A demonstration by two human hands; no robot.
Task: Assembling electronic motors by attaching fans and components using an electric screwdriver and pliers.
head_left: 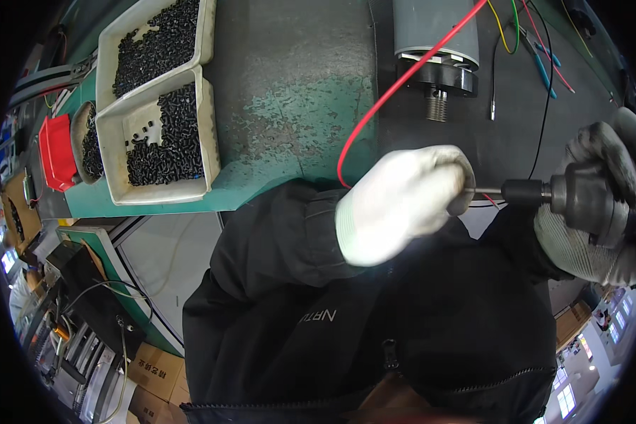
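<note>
My right hand, in a white glove with grey on the fingers, is wrapped round a dark grey power screwdriver at the right. Its black collar and thin metal bit point left. The bit's end reaches my left hand, also in a white glove and slightly blurred. Those fingers are closed at the tip of the bit; whatever is inside them is hidden. Beyond both hands, a grey cylindrical motor-like unit lies on the bench, with a black flange and a threaded metal shaft facing me.
Two cream bins of small black parts stand at the left, beside a round dish and a red tray. A red cable arches over the green bench mat. Blue-handled pliers and thin wires lie at the far right.
</note>
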